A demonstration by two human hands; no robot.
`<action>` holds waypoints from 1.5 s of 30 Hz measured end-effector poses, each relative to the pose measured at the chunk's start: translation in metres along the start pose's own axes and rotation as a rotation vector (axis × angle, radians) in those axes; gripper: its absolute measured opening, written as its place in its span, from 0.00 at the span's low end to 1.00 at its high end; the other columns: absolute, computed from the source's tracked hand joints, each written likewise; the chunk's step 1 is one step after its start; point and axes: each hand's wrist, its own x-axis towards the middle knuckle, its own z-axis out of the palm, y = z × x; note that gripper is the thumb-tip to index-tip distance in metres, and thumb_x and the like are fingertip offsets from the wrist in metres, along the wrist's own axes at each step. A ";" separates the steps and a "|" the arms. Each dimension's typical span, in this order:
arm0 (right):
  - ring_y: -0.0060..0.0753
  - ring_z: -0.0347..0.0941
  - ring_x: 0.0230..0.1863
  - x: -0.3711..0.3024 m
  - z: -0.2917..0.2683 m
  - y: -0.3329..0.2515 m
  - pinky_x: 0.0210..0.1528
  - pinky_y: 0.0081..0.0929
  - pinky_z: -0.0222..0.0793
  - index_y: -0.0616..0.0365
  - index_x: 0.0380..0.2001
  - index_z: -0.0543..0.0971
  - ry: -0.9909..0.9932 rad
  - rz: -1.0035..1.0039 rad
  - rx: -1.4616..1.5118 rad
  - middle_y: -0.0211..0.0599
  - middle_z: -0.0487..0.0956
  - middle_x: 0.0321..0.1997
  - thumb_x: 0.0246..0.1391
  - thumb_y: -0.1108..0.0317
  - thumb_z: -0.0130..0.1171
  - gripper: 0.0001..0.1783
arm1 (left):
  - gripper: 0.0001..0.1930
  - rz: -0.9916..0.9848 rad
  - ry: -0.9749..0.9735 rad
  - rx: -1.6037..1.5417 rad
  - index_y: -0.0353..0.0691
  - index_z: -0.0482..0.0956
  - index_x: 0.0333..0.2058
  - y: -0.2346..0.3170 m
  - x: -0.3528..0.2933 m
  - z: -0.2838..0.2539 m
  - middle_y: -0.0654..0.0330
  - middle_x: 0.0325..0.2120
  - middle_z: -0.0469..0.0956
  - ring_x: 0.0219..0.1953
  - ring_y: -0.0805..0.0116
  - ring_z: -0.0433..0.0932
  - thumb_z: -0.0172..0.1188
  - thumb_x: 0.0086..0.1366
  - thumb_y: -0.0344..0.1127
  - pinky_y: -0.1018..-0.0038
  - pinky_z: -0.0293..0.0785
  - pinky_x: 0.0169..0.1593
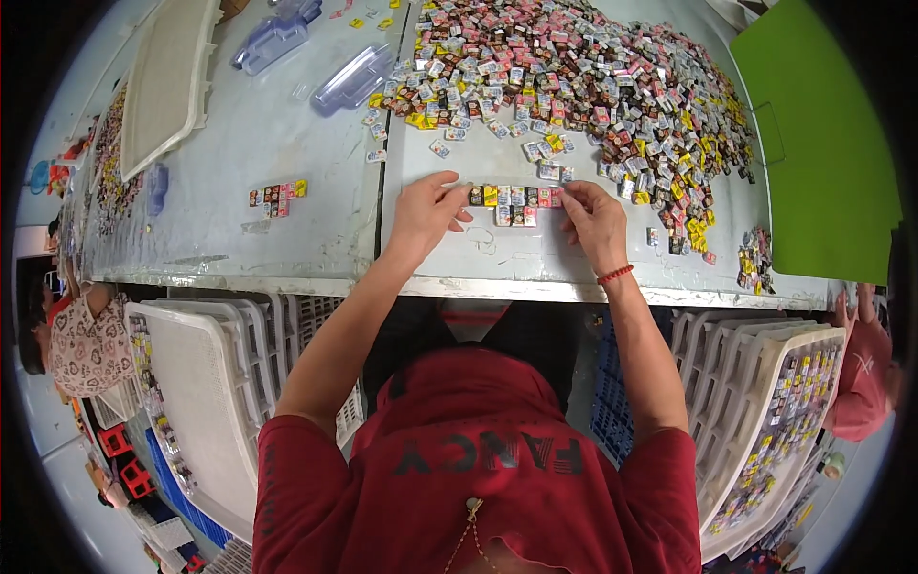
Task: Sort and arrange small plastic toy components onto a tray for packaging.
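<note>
A short row of small printed packs (516, 195) lies on the table between my hands, in black, yellow, white and pink. Under its middle sit a few more packs (516, 217), forming a partial second row. My left hand (427, 215) is at the row's left end, thumb close against the last pack and fingers apart. At the opposite end, my right hand (597, 218) has its thumb and forefinger closed on the end pack. Just beyond the row, a few loose white packs (550, 172) lie near my right fingertips.
A large heap of mixed packs (574, 77) covers the table's far side. Another small group of packs (277, 197) lies left of the table seam. Clear plastic trays (354, 78) and a white crate (170, 81) are farther left. A green panel (822, 143) stands right. Stacked crates (765, 421) flank me.
</note>
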 end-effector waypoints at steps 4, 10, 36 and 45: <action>0.17 0.71 0.19 -0.006 0.005 -0.004 0.17 0.19 0.65 0.64 0.46 0.75 0.072 -0.070 -0.161 0.32 0.80 0.23 0.54 0.63 0.65 0.20 | 0.23 -0.015 0.045 0.016 0.23 0.71 0.51 0.002 0.001 0.004 0.52 0.28 0.81 0.23 0.72 0.80 0.61 0.61 0.34 0.79 0.74 0.22; 0.19 0.72 0.19 -0.002 0.008 0.002 0.22 0.20 0.67 0.63 0.46 0.74 0.084 -0.142 -0.342 0.32 0.80 0.23 0.51 0.60 0.68 0.24 | 0.21 0.036 0.054 0.033 0.24 0.73 0.49 -0.003 0.004 0.006 0.54 0.26 0.81 0.20 0.73 0.79 0.62 0.60 0.33 0.79 0.74 0.21; 0.18 0.71 0.18 0.003 -0.008 0.020 0.18 0.18 0.65 0.60 0.41 0.75 -0.078 -0.215 -0.075 0.29 0.77 0.22 0.54 0.70 0.61 0.12 | 0.17 0.058 0.093 0.067 0.32 0.75 0.48 -0.016 0.010 0.010 0.57 0.26 0.80 0.21 0.74 0.77 0.60 0.62 0.31 0.77 0.73 0.22; 0.22 0.74 0.26 -0.007 0.080 -0.061 0.26 0.20 0.71 0.55 0.47 0.73 -0.314 0.078 0.388 0.30 0.77 0.30 0.57 0.67 0.60 0.15 | 0.14 0.281 0.458 0.045 0.36 0.78 0.46 -0.010 0.002 -0.095 0.62 0.26 0.81 0.23 0.79 0.75 0.61 0.62 0.34 0.80 0.72 0.25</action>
